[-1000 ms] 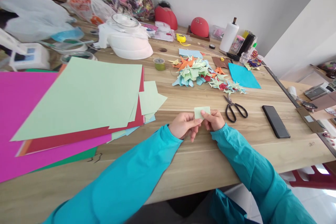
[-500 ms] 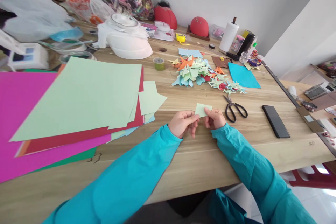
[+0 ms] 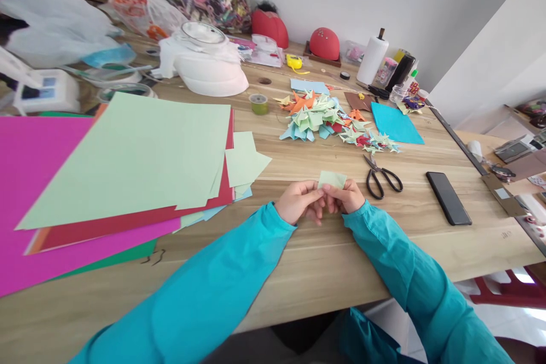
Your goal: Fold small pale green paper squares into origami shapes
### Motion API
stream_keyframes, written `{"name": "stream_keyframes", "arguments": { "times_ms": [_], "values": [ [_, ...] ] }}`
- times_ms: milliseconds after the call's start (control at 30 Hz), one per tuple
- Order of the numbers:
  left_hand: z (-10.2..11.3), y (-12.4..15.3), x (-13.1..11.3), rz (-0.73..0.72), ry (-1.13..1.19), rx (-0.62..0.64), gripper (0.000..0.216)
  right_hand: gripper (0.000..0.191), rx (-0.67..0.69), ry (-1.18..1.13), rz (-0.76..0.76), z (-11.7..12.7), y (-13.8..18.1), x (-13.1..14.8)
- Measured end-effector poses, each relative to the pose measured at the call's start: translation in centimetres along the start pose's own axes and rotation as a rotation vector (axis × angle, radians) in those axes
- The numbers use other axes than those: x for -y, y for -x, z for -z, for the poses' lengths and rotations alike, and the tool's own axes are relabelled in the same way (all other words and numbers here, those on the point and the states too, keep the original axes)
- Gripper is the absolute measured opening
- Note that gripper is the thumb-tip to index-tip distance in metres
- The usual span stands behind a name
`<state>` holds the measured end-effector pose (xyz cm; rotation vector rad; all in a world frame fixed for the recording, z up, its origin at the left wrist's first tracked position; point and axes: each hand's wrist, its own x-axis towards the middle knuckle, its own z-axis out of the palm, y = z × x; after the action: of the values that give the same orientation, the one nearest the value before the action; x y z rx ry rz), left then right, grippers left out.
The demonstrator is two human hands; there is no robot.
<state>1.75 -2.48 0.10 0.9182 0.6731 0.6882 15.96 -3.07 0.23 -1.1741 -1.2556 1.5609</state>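
Observation:
Between my hands is a small pale green piece of paper (image 3: 333,179), held up just above the wooden table. My left hand (image 3: 300,200) pinches its lower left part with thumb and fingers. My right hand (image 3: 345,197) is closed on the lower edge, its thumb lying over the paper close to my left thumb. The fingertips behind the sheet are hidden. Black-handled scissors (image 3: 379,175) lie partly open to the right of my right hand. Beyond the hands is a pile of folded paper cranes (image 3: 315,118) in green, blue, orange and red.
Large coloured sheets (image 3: 140,153) are stacked at left, with small green paper pieces (image 3: 245,165) beside them. A phone (image 3: 449,197) rests at right. Farther back are a blue sheet (image 3: 396,122), a green tape roll (image 3: 258,103) and a yellow tape measure (image 3: 294,61).
My right thumb has slid left along the paper's lower edge, bringing both thumbs together. The paper has shifted slightly. The other things on the table stay put.

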Motion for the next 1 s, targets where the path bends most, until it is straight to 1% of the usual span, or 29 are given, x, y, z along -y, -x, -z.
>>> {"name": "stream_keyframes", "arguments": {
  "times_ms": [100, 267, 400, 500, 667, 833, 1000],
  "values": [
    [-0.06, 0.06, -0.12, -0.022, -0.003, -0.042, 0.029, 0.048, -0.020, 0.024, -0.005, 0.08, 0.01, -0.25],
    [0.07, 0.11, -0.38, -0.026, -0.007, -0.091, 0.026, 0.052, -0.074, -0.010, -0.019, 0.30, -0.17, -0.36],
    [0.07, 0.08, -0.21, 0.008, -0.012, -0.067, 0.025, 0.054, -0.037, 0.072, 0.001, 0.05, 0.00, -0.07],
    [-0.02, 0.07, 0.04, -0.018, -0.046, -0.045, 0.026, 0.055, -0.009, 0.152, 0.053, -0.21, 0.23, -0.02],
    [-0.02, 0.08, 0.23, -0.053, -0.077, -0.056, 0.028, 0.054, -0.016, 0.223, 0.121, -0.37, 0.40, -0.04],
    [-0.03, 0.12, 0.11, -0.044, -0.097, -0.052, 0.028, 0.053, -0.042, 0.196, 0.146, -0.43, 0.39, 0.23],
    [-0.25, 0.29, -0.14, -0.060, -0.143, -0.099, 0.031, 0.053, -0.038, 0.149, 0.118, -0.10, 0.21, 0.11]
  ]
}}
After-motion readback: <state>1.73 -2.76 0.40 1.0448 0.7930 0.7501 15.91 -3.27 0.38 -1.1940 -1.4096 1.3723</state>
